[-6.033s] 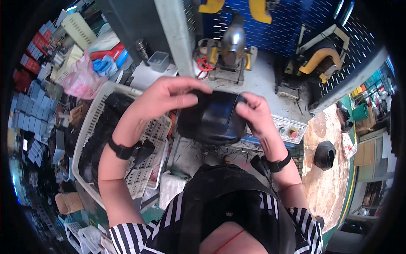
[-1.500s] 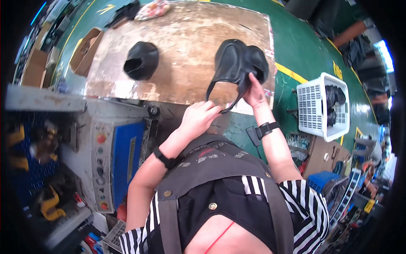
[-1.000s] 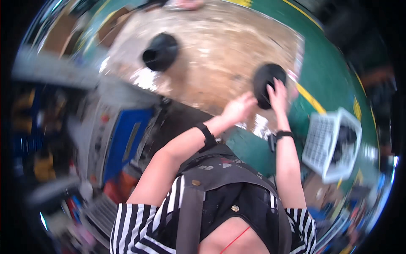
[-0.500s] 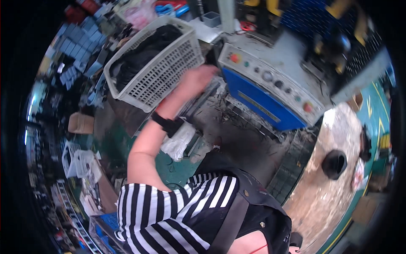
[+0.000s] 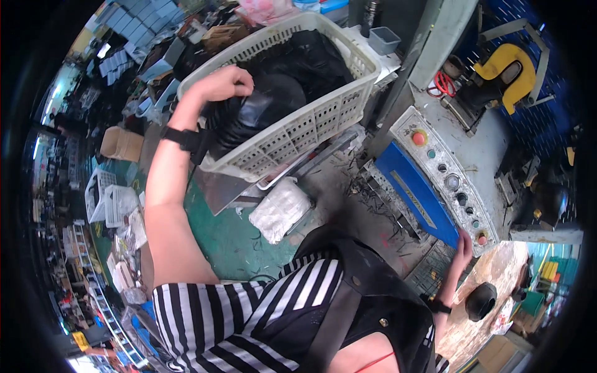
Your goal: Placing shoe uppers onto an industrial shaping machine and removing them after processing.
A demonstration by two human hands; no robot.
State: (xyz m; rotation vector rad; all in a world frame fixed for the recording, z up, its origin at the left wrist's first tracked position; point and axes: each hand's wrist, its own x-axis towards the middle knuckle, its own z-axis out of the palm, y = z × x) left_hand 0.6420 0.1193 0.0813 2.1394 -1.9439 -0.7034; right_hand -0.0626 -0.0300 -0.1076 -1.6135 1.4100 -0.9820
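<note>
Cluttered workshop, green floor (image 5: 239, 239), blue pegboard (image 5: 547, 118)

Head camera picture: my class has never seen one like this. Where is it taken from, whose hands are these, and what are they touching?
The camera sits on a person's head and looks down, so its wide lens bends straight edges. The left hand reaches into a white slotted plastic basket of black rubbery pieces, fingers curled on one; whether it grips is unclear. The right hand rests by the grey control panel with round buttons on a blue-fronted machine. A black cup-shaped piece lies on the worn wooden board.
</note>
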